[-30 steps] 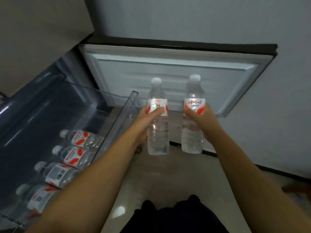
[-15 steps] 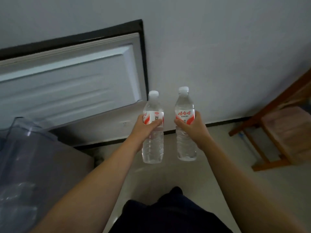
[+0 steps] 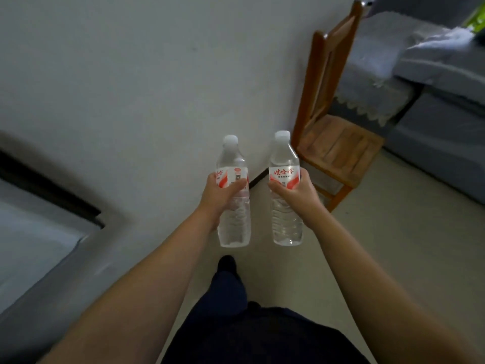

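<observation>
Left hand [image 3: 219,197] gripping left bottle [image 3: 235,227], right hand [image 3: 300,195] right bottle [image 3: 287,228], seemingly full

Two water bottles [image 3: 235,227], two hands [image 3: 217,198], one wooden chair [image 3: 338,145], one grey couch [image 3: 441,143]

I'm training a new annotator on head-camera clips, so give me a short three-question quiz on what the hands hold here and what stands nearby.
1. True or false: the left hand and the right hand each grip a clear plastic water bottle with a red-and-white label, the left bottle and the right bottle, both with white caps on and pointing up.
2. The brown wooden chair stands: A) left of the left bottle; B) right of the right bottle; C) between the two bottles.
3. Fill in: each hand wraps its bottle at the ____.
Key: 1 true; 2 B; 3 label.
</observation>
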Available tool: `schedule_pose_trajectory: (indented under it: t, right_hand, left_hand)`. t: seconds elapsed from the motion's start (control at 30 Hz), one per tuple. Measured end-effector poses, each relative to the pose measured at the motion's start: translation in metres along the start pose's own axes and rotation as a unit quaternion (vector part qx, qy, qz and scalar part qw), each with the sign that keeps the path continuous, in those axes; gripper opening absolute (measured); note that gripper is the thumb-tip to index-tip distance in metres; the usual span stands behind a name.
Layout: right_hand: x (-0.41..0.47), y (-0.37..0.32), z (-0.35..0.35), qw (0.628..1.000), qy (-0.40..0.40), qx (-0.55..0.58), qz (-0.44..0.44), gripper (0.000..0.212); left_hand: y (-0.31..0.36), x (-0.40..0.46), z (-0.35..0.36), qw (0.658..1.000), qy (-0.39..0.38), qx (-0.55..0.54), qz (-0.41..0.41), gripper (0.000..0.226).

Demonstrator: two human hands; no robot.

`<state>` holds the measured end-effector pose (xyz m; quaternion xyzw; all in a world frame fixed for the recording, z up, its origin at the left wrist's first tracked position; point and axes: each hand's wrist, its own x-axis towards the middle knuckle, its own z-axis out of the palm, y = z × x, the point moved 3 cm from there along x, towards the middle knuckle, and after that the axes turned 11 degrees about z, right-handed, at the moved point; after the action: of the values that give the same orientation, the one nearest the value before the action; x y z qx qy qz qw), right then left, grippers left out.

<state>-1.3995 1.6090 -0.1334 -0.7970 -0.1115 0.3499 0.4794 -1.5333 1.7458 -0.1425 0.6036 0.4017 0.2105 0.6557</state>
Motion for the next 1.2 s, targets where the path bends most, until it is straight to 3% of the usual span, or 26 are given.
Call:
schedule_pose_trajectory:
  t: [0.2,0.37,0.53,0.9,1.2]
  right_hand:
    - [0.036,0.01,-0.053,0.994,0.087,0.055,0.031,0.071]
    - [0.079,0.004,-0.096,0.983,0.15,0.091,0.054,0.077]
    - [0.103,-0.01,-0.131,0.966,0.207,0.142,0.058,0.068]
    - [0.111,0.035,-0.228,0.912,0.329,0.223,0.099,0.061]
    - [0.121,0.103,-0.384,0.873,0.399,0.244,0.134,0.055]
  left_hand:
    - [0.011,0.06,0.079,0.992,-0.12,0.04,0.013,0.055]
    - [0.037,0.122,0.144,0.966,-0.234,0.097,0.059,0.059]
    - [0.064,0.163,0.196,0.936,-0.31,0.132,0.099,0.057]
    - [0.062,0.177,0.34,0.878,-0.428,0.197,0.084,0.062]
    - [0.059,0.154,0.535,0.83,-0.493,0.24,0.098,0.062]
